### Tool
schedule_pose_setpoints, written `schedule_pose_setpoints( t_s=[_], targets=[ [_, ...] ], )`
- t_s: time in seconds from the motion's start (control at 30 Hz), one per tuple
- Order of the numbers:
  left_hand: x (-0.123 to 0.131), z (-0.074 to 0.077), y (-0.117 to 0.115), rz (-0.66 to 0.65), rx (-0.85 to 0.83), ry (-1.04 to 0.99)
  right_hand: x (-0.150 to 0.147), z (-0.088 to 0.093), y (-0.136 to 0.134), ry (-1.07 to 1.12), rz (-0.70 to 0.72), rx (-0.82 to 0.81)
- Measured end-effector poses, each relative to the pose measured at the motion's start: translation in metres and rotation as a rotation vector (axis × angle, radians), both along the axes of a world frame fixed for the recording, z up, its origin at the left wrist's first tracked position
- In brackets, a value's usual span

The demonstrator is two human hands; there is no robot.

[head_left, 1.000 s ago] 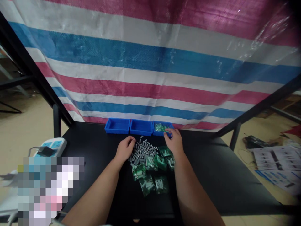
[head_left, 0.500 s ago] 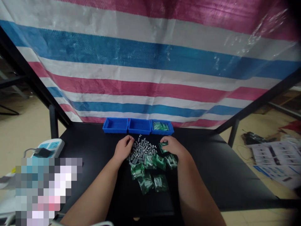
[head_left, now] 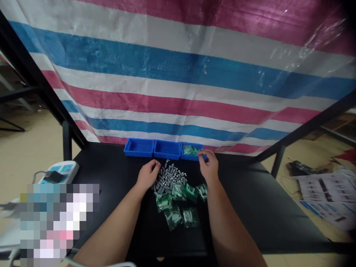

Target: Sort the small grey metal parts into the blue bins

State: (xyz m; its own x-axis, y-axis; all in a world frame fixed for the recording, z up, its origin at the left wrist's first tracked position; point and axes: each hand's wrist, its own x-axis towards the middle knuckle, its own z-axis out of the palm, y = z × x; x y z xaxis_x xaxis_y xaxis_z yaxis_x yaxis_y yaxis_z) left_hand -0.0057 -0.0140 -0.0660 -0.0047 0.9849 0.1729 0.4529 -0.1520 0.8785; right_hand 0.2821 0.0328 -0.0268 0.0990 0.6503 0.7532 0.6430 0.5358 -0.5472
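R hand (head_left: pixel 208 165) has moved up off the loose bags since the earlier frame: it's now at the front corner of the rightmost bin, w/ fingers bent & pinched together, fingertips (head_left: pixel 202 152) at the rim. Can't tell if they hold anything. The clear plastic bag of green & silver parts (head_left: pixel 190 150) lying in that bin looks to be the only bag in there, though its outline is hard to make out. The bag that sat under R hand on the tabletop a moment ago no longer shows there.

L hand (head_left: pixel 148 175) hasn't shifted much: relaxed, fingers loosely curled, not gripping, resting on the tabletop just beside & touching the left edge of the heap of small grey metal parts (head_left: pixel 169 178).

Nearest on the black tabletop (head_left: pixel 250 211) are several clear plastic bags of green & silver parts (head_left: pixel 174 218), loosely grouped btw the forearms. More bags touch the front of the grey heap, approx in a row, w/ the rightmost (head_left: pixel 202 192) just below R hand.

Further on, 3 bright blue plastic bins stand side by side at the far edge: left bin (head_left: pixel 139 147), middle bin (head_left: pixel 167 150), rightmost bin (head_left: pixel 187 157). Behind them hangs a pink, white & blue striped woven tarp (head_left: pixel 178 74). A white & blue power strip (head_left: pixel 59 171) sits at the tabletop's left corner.
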Motion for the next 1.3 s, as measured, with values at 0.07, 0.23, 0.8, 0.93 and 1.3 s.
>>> schedule_pose_setpoints(
  t_s=[0.07,0.23,0.8,0.93,1.3],
  targets=[
    [0.000,0.001,0.000,-0.001,-0.004,-0.002,0.003,-0.008,0.004,-0.041,-0.036,-0.038],
    [0.000,0.001,-0.001,-0.004,-0.015,-0.004,0.008,-0.023,0.011,-0.182,-0.078,-0.290],
    [0.000,0.001,0.000,-0.001,-0.013,0.017,-0.008,-0.011,-0.002,-0.279,-0.286,-0.335],
    [0.000,0.000,0.001,-0.001,-0.009,0.024,-0.014,0.006,-0.014,-0.234,0.039,-0.414],
    [0.001,0.003,0.000,-0.004,-0.011,0.034,-0.042,0.023,-0.045,-0.643,0.572,-1.015]
  ],
)
